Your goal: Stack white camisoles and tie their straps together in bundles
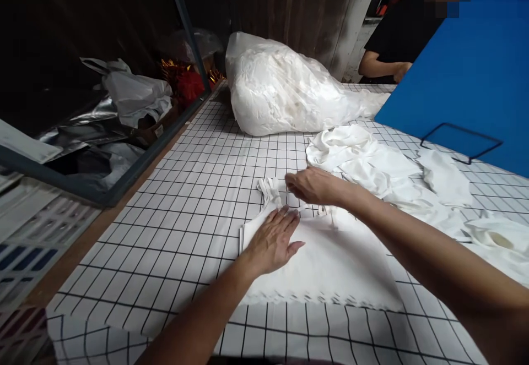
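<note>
A folded white cloth point(330, 260) lies flat on the grid-patterned table point(165, 233), with a bunched end point(270, 189) at its far left corner. My left hand point(273, 238) presses flat on the cloth's left part, fingers spread. My right hand point(316, 186) reaches over the far edge of the cloth, fingertips touching the fabric near the bunched end; I cannot see whether it pinches it.
Loose white cloths point(372, 161) pile up to the right. A big plastic bag of white fabric point(285, 87) lies at the back. A blue board point(471, 79) stands right, another person's arm point(384, 67) behind it. Bags point(136, 95) sit in a bin at left.
</note>
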Available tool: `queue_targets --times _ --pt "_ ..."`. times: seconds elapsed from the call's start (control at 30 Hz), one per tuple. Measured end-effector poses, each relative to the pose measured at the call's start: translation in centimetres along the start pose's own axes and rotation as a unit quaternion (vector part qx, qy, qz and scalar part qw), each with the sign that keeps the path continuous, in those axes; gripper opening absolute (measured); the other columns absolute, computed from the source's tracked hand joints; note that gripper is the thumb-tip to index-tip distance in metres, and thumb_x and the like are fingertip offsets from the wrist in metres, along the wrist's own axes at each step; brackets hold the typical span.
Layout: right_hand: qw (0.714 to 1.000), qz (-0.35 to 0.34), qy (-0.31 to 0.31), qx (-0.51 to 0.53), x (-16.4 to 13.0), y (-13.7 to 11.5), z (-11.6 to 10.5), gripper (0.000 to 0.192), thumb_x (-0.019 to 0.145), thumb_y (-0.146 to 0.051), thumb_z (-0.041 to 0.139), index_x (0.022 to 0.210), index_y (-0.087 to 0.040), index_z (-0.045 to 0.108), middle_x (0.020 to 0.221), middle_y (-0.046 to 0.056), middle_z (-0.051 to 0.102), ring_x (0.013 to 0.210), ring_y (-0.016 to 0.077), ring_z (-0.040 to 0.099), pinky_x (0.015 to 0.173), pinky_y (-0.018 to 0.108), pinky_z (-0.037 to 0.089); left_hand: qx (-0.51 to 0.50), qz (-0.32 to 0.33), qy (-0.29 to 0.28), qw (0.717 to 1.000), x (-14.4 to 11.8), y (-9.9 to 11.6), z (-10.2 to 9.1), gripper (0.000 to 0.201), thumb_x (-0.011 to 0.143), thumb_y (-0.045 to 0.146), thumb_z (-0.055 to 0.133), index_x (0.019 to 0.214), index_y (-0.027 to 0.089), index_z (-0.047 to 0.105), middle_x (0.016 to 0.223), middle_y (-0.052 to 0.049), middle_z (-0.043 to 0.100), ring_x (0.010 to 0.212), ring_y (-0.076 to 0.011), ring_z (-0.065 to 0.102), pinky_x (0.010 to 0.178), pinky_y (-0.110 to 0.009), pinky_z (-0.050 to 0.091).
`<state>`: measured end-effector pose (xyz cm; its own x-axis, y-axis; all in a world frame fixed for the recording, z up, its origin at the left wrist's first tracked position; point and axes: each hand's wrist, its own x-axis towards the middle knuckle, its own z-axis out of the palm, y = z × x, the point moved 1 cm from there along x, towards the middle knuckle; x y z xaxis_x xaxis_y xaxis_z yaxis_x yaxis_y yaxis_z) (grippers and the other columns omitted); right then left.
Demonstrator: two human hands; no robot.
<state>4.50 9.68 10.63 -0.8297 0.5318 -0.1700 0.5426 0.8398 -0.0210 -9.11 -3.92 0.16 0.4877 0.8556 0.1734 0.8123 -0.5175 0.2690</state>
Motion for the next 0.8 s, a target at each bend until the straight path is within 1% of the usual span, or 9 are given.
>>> queue_targets --times 0.07,0.17,0.27,0.4,0.5,0.6,0.67,0.73,0.8 --pt "0.997 -0.017 -0.046 0.067 -4.9 -2.1 -1.5 0.020 0.096 -0.029 0.047 0.093 -0.017 0.063 0.068 0.006 0.065 0.055 0.0172 0.056 0.054 0.028 0.032 -0.006 0.005 0.004 1.000 0.1 -0.1 0.0 0.058 0.101 0.051 0.034 0.145 0.013 0.040 0.153 -0.011 0.042 0.149 -0.0277 0.024 0.122 -0.048 0.026" --pt "0.974 -0.053 -0.107 0.194 -11.1 -5.0 -2.6 0.017 0.094 -0.030 0.053 0.094 -0.021 0.067 0.071 0.004 0.069 0.060 0.0171 0.062 0.055 0.027 0.036 -0.011 0.007 -0.002 1.000 0.1 -0.1 0.0 0.058 0.100 0.049 0.037 0.146 0.014 0.039 0.155 -0.012 0.039 0.149 -0.0296 0.023 0.120 -0.050 0.029" --pt "0.943 -0.062 -0.140 0.295 -13.3 -6.0 -1.9 0.019 0.094 -0.029 0.052 0.102 -0.022 0.068 0.081 0.005 0.073 0.070 0.0179 0.067 0.059 0.026 0.042 -0.008 0.003 -0.006 1.000 0.2 -0.1 -0.1 0.057 0.100 0.047 0.037 0.147 0.013 0.038 0.155 -0.013 0.038 0.149 -0.0304 0.023 0.119 -0.050 0.029" --pt "0.896 0.082 -0.093 0.426 -10.8 -4.5 1.2 0.031 0.099 -0.040 0.044 0.097 -0.017 0.064 0.075 0.005 0.071 0.062 0.0147 0.066 0.058 0.025 0.046 -0.011 0.003 -0.001 1.000 0.3 0.0 -0.2 0.057 0.100 0.048 0.039 0.147 0.015 0.039 0.155 -0.013 0.039 0.149 -0.0306 0.024 0.118 -0.051 0.030" --pt "0.859 0.124 -0.063 0.492 -7.4 -3.7 3.7 0.038 0.095 -0.052 0.047 0.087 -0.017 0.058 0.073 0.003 0.068 0.056 0.0124 0.060 0.056 0.025 0.045 -0.014 0.008 0.013 1.000 0.3 0.1 -0.3 0.054 0.099 0.046 0.043 0.143 0.015 0.044 0.153 -0.013 0.042 0.148 -0.0307 0.026 0.119 -0.051 0.029" --pt "0.869 0.169 -0.007 0.466 -4.2 -3.4 5.1 0.038 0.088 -0.055 0.057 0.079 -0.018 0.056 0.076 0.003 0.066 0.062 0.0128 0.057 0.057 0.026 0.041 -0.010 0.002 0.020 1.000 0.4 0.2 -0.4 0.051 0.097 0.044 0.047 0.131 0.008 0.055 0.136 -0.019 0.058 0.141 -0.0327 0.039 0.117 -0.051 0.031" --pt "0.872 0.189 0.001 0.451 -2.6 -3.4 5.4 0.036 0.082 -0.053 0.065 0.077 -0.019 0.056 0.076 0.003 0.065 0.066 0.0139 0.056 0.059 0.026 0.041 -0.007 -0.004 0.011 1.000 0.5 0.2 -0.3 0.046 0.097 0.045 0.047 0.115 0.007 0.065 0.113 -0.019 0.069 0.126 -0.0338 0.053 0.114 -0.052 0.034" --pt "0.876 0.192 -0.002 0.443 -1.5 -3.7 5.5 0.032 0.079 -0.047 0.069 0.076 -0.019 0.054 0.075 0.002 0.065 0.066 0.0140 0.055 0.059 0.026 0.041 -0.006 0.000 -0.003 1.000 0.5 0.2 -0.3 0.043 0.098 0.044 0.045 0.098 0.009 0.070 0.092 -0.016 0.072 0.110 -0.0322 0.062 0.110 -0.052 0.037" --pt "0.878 0.196 0.003 0.437 -1.1 -4.0 5.4 0.025 0.079 -0.038 0.069 0.075 -0.019 0.053 0.073 0.001 0.063 0.064 0.0133 0.053 0.058 0.026 0.040 -0.003 0.007 -0.012 1.000 0.6 0.2 -0.3 0.042 0.098 0.043 0.045 0.089 0.011 0.071 0.084 -0.014 0.071 0.103 -0.0308 0.063 0.107 -0.051 0.039"
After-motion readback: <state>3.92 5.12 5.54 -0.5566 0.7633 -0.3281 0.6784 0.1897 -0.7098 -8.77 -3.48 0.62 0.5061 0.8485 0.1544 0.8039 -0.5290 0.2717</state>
